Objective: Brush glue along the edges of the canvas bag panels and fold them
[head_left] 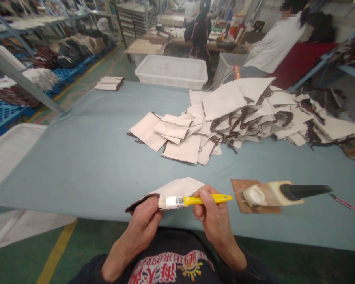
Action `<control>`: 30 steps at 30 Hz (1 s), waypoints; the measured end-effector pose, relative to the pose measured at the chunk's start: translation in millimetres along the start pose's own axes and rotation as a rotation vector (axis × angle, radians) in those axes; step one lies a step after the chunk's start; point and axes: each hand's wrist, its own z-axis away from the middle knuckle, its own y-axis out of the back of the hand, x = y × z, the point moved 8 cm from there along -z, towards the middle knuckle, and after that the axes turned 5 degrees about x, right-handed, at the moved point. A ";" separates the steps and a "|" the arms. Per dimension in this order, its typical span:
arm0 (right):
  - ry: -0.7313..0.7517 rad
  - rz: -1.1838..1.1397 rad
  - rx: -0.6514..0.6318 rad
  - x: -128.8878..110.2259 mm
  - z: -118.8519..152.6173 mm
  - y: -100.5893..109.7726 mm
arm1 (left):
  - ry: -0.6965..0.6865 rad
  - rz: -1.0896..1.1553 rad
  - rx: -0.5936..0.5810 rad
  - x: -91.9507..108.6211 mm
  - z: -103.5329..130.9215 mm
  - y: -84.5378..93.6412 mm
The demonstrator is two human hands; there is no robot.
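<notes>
A paintbrush with a yellow handle (219,198) is gripped in my right hand (211,215), its pale bristles pointing left. The bristles meet the brown-edged side of a cream fabric piece (177,187), close to the fingers of my left hand (146,223). That hand is closed on the piece's near left edge; part of the piece lies behind both hands. On the right, a cut-open container of white paste (256,195) with a black handle (304,191) rests on a brown board (242,189).
Many cream fabric pieces with brown edges form a heap (225,106) across the table's far right. A small stack (109,83) sits at the far left corner. A pink-handled tool (343,202) lies at right. Beyond the table are a white bin (171,71) and two people.
</notes>
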 end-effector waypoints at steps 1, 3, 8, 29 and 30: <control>-0.013 0.005 -0.009 1.0 1.0 1.4 | -0.006 -0.004 0.009 1.0 -1.6 -0.6; -0.031 0.017 0.001 2.2 3.2 8.6 | -0.017 -0.015 0.025 3.7 -5.3 -1.6; -0.047 0.031 0.040 -1.7 0.1 29.3 | -0.056 -0.072 0.055 10.9 -13.7 -5.0; -0.053 0.015 0.171 5.8 9.2 39.5 | -0.327 -0.174 0.113 22.0 -23.3 -20.1; -0.052 0.010 0.169 6.1 10.7 38.8 | -0.330 -0.162 0.115 22.2 -23.7 -19.6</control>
